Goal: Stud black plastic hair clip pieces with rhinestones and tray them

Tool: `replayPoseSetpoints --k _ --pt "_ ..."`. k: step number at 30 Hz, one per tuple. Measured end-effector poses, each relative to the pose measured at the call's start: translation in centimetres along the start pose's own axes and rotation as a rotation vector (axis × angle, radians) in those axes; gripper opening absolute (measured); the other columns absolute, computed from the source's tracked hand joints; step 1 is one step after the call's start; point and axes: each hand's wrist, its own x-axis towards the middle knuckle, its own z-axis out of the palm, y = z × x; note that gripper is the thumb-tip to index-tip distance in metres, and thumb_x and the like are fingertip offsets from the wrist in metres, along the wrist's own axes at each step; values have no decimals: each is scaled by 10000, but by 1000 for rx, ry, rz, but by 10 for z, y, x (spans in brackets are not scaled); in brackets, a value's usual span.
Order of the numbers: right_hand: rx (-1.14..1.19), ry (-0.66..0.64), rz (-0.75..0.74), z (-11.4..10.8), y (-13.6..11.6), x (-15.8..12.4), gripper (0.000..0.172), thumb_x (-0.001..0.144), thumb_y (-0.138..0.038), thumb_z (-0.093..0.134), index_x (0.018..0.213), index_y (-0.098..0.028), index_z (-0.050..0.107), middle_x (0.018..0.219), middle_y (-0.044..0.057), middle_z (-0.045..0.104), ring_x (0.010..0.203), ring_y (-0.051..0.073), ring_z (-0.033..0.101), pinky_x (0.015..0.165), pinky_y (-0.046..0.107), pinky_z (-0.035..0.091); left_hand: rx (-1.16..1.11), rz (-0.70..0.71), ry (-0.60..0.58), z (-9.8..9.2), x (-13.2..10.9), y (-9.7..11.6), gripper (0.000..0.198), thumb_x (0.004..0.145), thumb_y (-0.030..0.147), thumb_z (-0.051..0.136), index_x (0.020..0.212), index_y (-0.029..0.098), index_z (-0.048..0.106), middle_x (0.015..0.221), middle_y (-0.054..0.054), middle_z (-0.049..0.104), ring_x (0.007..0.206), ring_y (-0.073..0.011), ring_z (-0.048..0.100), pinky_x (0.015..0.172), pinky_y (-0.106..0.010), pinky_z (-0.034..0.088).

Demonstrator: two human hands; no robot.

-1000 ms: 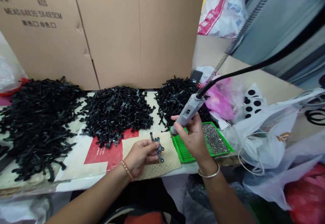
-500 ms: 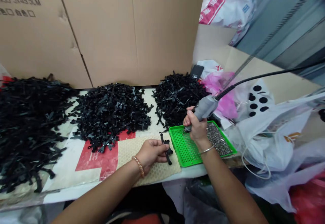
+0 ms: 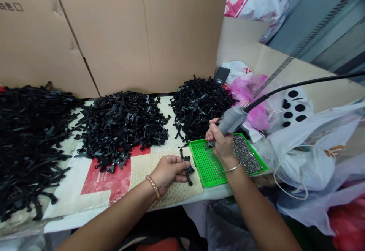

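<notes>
My left hand (image 3: 168, 173) pinches a small stack of black plastic parts (image 3: 186, 166) against a beige mesh mat (image 3: 148, 171) near the table's front edge. My right hand (image 3: 221, 141) grips a grey electric screwdriver (image 3: 229, 122) on a black cable, its tip down on the green perforated tray (image 3: 209, 163). Several small metal screws (image 3: 245, 154) are heaped in the right half of that tray.
Three heaps of black plastic parts (image 3: 122, 122) lie across the table before a cardboard wall (image 3: 128, 30). White and pink plastic bags (image 3: 299, 137) crowd the right side. A spring-wrapped cord (image 3: 285, 67) hangs from above. A dark phone (image 3: 221, 75) stands at the back.
My right hand carried the screwdriver from beside the black parts rightward, and its tip now rests on the green tray. My left hand keeps hold of the parts.
</notes>
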Motion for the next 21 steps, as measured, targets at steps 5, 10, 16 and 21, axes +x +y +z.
replayPoseSetpoints --k 5,10,16,21 --pt "-7 -5 -3 -1 1 0 246 744 -328 716 869 -189 557 491 -90 429 396 72 393 410 190 370 1 8 -8 -2 1 -2 321 555 295 848 658 106 611 670 -38 638 546 -97 568 552 -252 529" --pt "-10 6 -15 -1 0 1 238 747 -319 715 871 -183 563 495 -86 436 398 71 400 411 188 375 7 15 -20 -3 0 -2 369 523 339 858 682 104 622 684 -42 641 571 -101 572 564 -254 532" --pt "-34 -20 -4 -3 3 1 257 744 -340 716 862 -186 548 496 -86 423 402 76 400 416 197 378 7 16 -24 -4 2 -4 369 525 340 858 685 102 626 719 -58 657 593 -105 585 575 -245 528" --pt "-68 -17 4 -3 6 -1 265 739 -345 719 859 -186 544 518 -80 436 415 80 411 425 205 382 -13 20 -20 -3 2 -3 343 540 306 858 660 101 611 661 -38 636 545 -98 573 556 -253 535"
